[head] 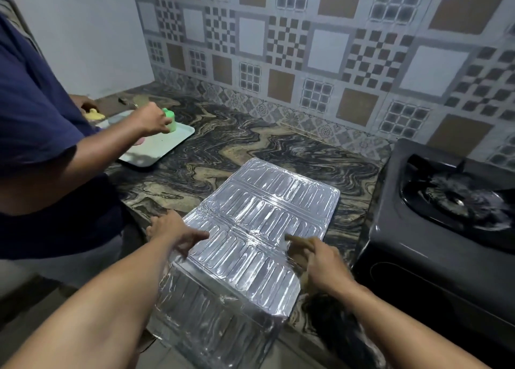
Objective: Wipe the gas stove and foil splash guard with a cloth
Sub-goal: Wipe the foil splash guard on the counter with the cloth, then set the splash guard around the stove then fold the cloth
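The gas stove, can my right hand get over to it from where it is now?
Probably yes. The right hand rests at the foil splash guard's right edge, and only bare countertop lies between it and the gas stove.

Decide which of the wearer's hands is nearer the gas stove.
Right. The right hand rests on the foil splash guard's stove-side edge, beside the gas stove; the left hand is at the guard's far edge.

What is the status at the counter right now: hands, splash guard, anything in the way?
Left hand open, flat on foil splash guard. Right hand fingers on foil; no cloth visible. Guard lying flat on counter, overhanging front edge. Gas stove untouched; second person working at tray.
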`<state>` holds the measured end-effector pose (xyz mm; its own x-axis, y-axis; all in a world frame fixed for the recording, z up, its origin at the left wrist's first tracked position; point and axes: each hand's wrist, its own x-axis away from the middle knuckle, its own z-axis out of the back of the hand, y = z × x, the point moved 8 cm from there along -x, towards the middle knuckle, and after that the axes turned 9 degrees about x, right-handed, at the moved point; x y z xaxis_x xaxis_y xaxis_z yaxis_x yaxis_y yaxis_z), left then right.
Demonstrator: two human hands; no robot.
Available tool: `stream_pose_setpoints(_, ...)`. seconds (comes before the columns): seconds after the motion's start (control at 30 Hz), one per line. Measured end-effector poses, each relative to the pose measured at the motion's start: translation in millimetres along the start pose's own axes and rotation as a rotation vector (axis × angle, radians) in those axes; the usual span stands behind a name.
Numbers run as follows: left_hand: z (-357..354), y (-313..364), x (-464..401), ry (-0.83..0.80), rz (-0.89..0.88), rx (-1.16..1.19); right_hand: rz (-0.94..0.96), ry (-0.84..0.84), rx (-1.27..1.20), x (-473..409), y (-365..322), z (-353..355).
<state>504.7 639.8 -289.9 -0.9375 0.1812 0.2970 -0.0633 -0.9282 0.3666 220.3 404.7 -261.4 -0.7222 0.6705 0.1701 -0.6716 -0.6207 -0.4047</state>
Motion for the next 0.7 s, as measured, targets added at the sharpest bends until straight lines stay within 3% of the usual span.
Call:
stream_pose_setpoints(0.17, 25.5, 27.0, -1.3, -0.198, -0.078, 0.232, -0.299, 0.230, -0.164, -12.5, 20.0, 16.4)
stream_pose_setpoints(0.33, 94.6, 85.4, 20.5, -0.146, -0.287, 0.135, -0.418, 0.244, -0.197, -33.6, 29.6, 22.8)
stream_pose_setpoints(0.5, 144.4, 131.3, 46.1, -0.058, -0.427, 0.150, -0.506, 0.143, -0.101, -39.1, 31.5, 13.7)
stream_pose_setpoints(0.7, 182.9, 162.1, 70.9, 0.069, -0.517, 0.301, -0.473, -0.031, -0.020, -37.6, 28.3, 3.7)
